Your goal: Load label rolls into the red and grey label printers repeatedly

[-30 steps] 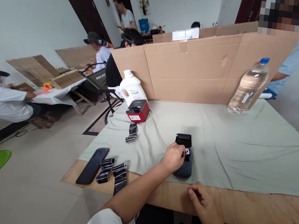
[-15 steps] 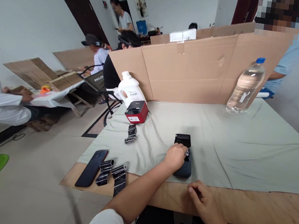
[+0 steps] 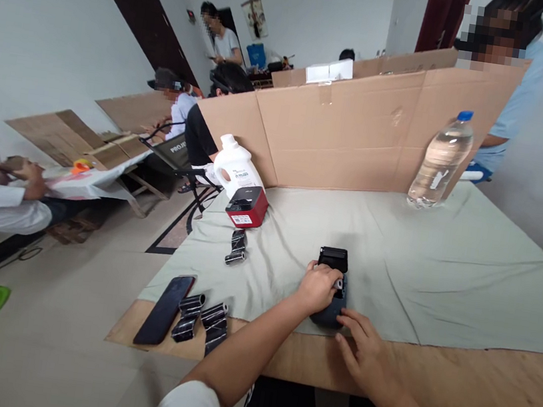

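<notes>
A small dark label printer (image 3: 327, 316) lies on the green cloth near the table's front edge, its black lid (image 3: 334, 258) swung up at the far end. My left hand (image 3: 319, 287) is closed over the open compartment, fingers around a small roll (image 3: 339, 284) whose pale end shows beside the fingertips. Most of that roll is hidden by the hand. Close to the printer's near right corner is my right hand (image 3: 365, 355), fingers stretched and apart; a fingertip appears to touch the casing. Nothing is in it.
Left of my forearm lie black strip rolls (image 3: 189, 316) and a phone (image 3: 164, 310). Farther back are another black roll (image 3: 237, 247), a red-and-black box (image 3: 247, 206) and a white jug (image 3: 239, 166). A water bottle (image 3: 442, 161) stands by the cardboard partition (image 3: 341, 139). People sit beyond.
My right hand has moved up and left to the printer's corner, its fingers straightening out. My left hand stays over the compartment, with more of the roll's end showing.
</notes>
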A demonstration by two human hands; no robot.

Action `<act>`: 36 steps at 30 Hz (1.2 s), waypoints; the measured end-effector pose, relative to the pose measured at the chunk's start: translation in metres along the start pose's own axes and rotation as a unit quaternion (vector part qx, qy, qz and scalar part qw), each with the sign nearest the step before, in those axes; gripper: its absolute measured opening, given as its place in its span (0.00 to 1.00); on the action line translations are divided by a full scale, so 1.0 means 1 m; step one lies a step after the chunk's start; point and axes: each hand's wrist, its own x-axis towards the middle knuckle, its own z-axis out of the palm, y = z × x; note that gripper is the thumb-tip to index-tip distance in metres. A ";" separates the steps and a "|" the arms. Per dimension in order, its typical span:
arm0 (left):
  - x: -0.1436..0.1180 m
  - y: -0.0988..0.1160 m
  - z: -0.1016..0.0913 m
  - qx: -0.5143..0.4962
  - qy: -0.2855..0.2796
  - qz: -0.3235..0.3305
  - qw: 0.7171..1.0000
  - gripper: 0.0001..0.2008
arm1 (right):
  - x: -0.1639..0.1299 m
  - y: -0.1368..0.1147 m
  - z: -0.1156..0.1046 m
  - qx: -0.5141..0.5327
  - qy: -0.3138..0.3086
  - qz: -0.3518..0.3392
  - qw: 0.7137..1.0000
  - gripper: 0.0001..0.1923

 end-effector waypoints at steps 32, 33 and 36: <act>0.000 -0.018 0.008 -0.156 0.010 -0.048 0.986 0.16 | 0.024 -0.009 0.017 -0.193 -0.023 -0.043 0.980 0.18; 0.003 -0.017 0.006 -0.153 0.004 -0.069 0.986 0.15 | 0.025 -0.009 0.016 -0.195 -0.027 -0.045 0.979 0.18; 0.013 -0.017 -0.001 -0.193 0.028 -0.141 0.971 0.14 | 0.027 -0.009 0.016 -0.204 -0.031 -0.041 0.978 0.17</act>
